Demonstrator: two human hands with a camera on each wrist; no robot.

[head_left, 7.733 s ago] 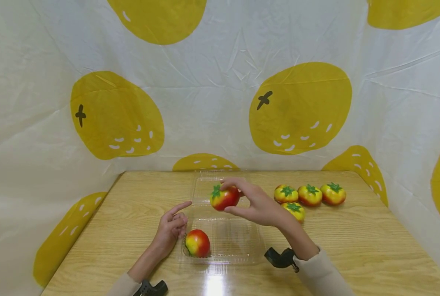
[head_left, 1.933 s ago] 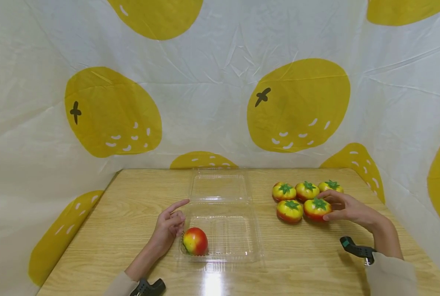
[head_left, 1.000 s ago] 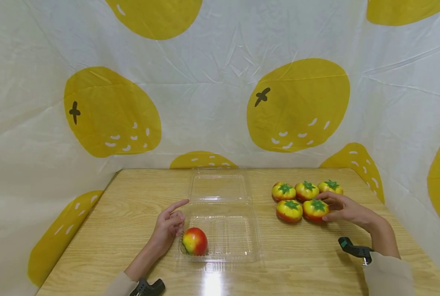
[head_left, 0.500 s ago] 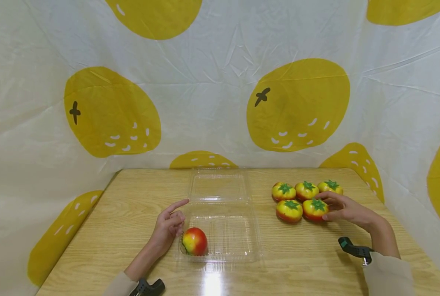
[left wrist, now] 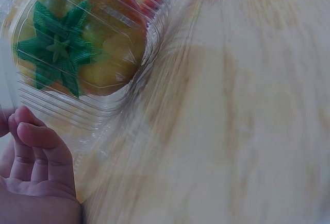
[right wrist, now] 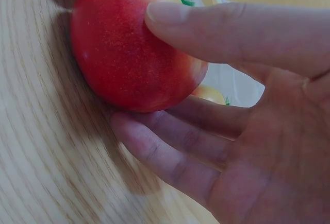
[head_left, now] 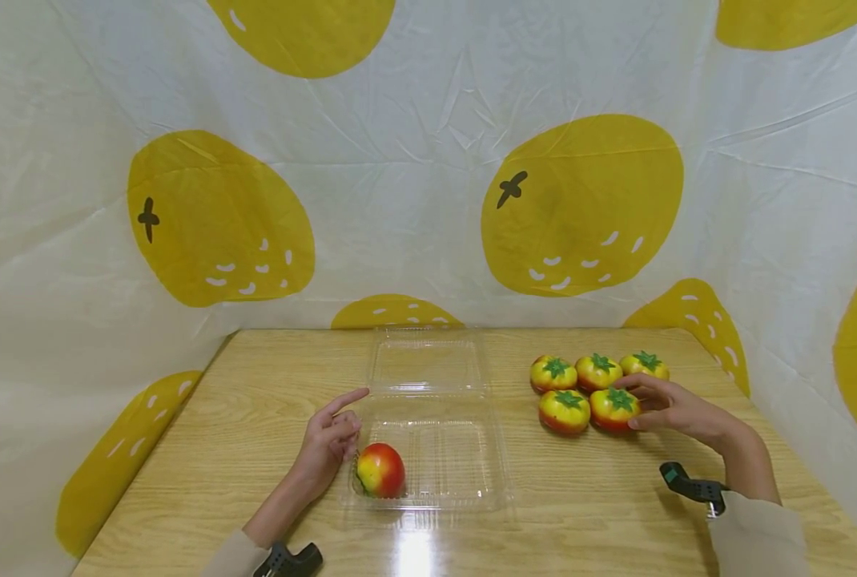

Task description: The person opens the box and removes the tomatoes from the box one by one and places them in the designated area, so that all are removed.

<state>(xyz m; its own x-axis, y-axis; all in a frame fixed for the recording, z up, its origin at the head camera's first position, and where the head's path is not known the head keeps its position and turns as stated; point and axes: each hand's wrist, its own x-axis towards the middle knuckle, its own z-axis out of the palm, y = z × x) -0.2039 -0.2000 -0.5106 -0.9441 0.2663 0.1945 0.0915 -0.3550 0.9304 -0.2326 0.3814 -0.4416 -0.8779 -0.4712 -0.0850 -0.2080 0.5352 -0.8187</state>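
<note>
At the right side of the table, my right hand point(head_left: 677, 409) grips a red and yellow toy tomato point(head_left: 614, 409) with a green star-shaped calyx. In the right wrist view the thumb presses the near side of this tomato point(right wrist: 124, 44), with fingers beneath and behind it. Its base meets the table. My left hand point(head_left: 327, 441) pinches the left rim of a clear hinged plastic container point(head_left: 457, 473), index finger extended forward. One toy tomato point(head_left: 381, 470) lies on its side in the container's front left corner; its green calyx point(left wrist: 56, 49) shows through the plastic in the left wrist view.
Another tomato point(head_left: 564, 412) sits left of the gripped one, and a row of three stands behind, with its middle tomato point(head_left: 598, 372) between the others. The container's lid point(head_left: 426, 365) lies folded back. A fruit-patterned curtain point(head_left: 400, 224) borders the wooden table point(head_left: 277, 369).
Earlier my right hand held a tomato above the container; now the tomato it grips sits at the front row's right end. It has slid slightly left. My left hand stays put.
</note>
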